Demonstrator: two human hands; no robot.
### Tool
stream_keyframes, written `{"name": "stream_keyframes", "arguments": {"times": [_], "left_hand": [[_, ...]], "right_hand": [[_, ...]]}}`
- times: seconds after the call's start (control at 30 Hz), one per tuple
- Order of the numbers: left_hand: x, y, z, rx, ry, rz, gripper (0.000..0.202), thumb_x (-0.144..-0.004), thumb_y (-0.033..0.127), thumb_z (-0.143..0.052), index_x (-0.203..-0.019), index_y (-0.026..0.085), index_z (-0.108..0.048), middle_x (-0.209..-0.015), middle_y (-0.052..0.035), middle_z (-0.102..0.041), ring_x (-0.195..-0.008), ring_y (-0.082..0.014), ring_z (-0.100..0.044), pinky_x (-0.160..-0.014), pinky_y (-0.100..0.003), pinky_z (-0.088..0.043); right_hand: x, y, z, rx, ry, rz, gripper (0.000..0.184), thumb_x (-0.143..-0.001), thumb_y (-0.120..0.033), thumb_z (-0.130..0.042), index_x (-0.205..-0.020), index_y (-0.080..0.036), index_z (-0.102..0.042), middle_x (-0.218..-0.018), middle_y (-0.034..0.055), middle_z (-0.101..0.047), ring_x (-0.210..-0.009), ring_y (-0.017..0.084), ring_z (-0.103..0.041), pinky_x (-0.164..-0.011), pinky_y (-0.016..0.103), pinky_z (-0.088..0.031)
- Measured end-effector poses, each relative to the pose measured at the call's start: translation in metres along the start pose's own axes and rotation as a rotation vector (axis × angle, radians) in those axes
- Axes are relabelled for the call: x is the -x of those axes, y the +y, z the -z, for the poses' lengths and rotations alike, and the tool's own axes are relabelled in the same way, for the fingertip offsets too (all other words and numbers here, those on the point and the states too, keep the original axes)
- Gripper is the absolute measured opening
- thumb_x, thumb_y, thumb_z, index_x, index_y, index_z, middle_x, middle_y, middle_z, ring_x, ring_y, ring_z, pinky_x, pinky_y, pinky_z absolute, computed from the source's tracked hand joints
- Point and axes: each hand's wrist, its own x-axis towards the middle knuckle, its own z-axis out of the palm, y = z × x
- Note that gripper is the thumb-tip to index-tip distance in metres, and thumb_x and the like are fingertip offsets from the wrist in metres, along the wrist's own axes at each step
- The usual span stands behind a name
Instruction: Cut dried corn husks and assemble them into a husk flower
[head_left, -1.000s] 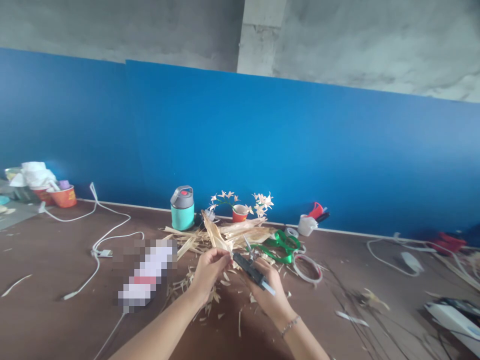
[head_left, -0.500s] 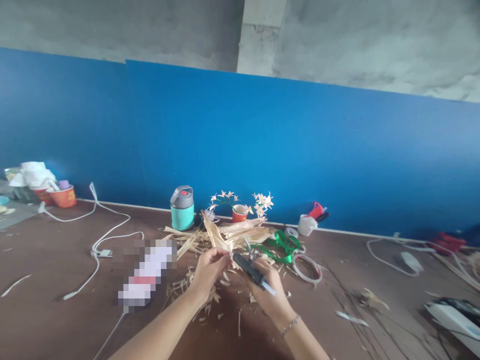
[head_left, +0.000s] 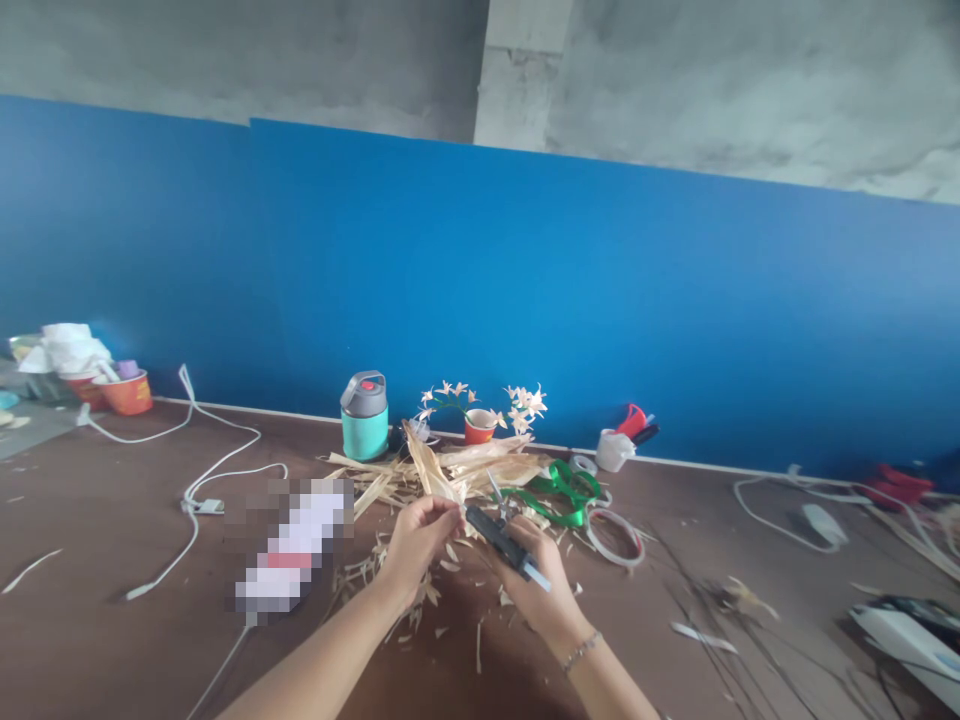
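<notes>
My left hand point(head_left: 417, 540) pinches the lower end of a dry straw-coloured husk strip point(head_left: 429, 467) that sticks up and away from me. My right hand point(head_left: 534, 577) is closed round black-handled scissors point(head_left: 504, 538), whose small blades point up toward the husk. Both hands hover low over the brown table point(head_left: 135, 640), just in front of a pile of dry husks point(head_left: 480, 468). Small husk scraps point(head_left: 442, 590) lie scattered under the hands.
Behind the pile stand a teal flask point(head_left: 365, 416), a red cup with pale husk flowers point(head_left: 480, 412), a white cup of tools point(head_left: 616, 446), green ribbon point(head_left: 564, 490) and tape rings point(head_left: 616, 535). White cables point(head_left: 202, 480) run at left; red bowls point(head_left: 124, 392) sit far left.
</notes>
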Motion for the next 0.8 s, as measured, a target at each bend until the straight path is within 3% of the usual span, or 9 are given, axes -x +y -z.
{"name": "stream_keyframes", "arguments": {"times": [0.47, 0.8], "left_hand": [[-0.0004, -0.0018, 0.0009, -0.01, 0.005, -0.001, 0.024, -0.062, 0.036, -0.07, -0.071, 0.015, -0.064, -0.065, -0.0025, -0.065, -0.064, -0.0162, -0.061, -0.062, -0.025, -0.046], [0.0006, -0.0017, 0.0022, -0.021, -0.013, -0.032, 0.022, -0.065, 0.035, -0.068, -0.072, 0.015, -0.065, -0.065, -0.0026, -0.066, -0.064, -0.0161, -0.06, -0.062, -0.024, -0.045]], "right_hand": [[0.0002, -0.0001, 0.0008, -0.006, 0.004, -0.007, 0.01, -0.074, -0.016, -0.055, -0.068, -0.019, -0.062, -0.08, 0.0052, -0.065, -0.072, 0.018, -0.061, -0.067, 0.027, -0.049], [0.0001, -0.0002, 0.0006, 0.039, 0.011, -0.024, 0.012, -0.075, -0.022, -0.055, -0.065, -0.019, -0.061, -0.073, 0.0045, -0.063, -0.064, 0.016, -0.057, -0.06, 0.025, -0.046]]}}
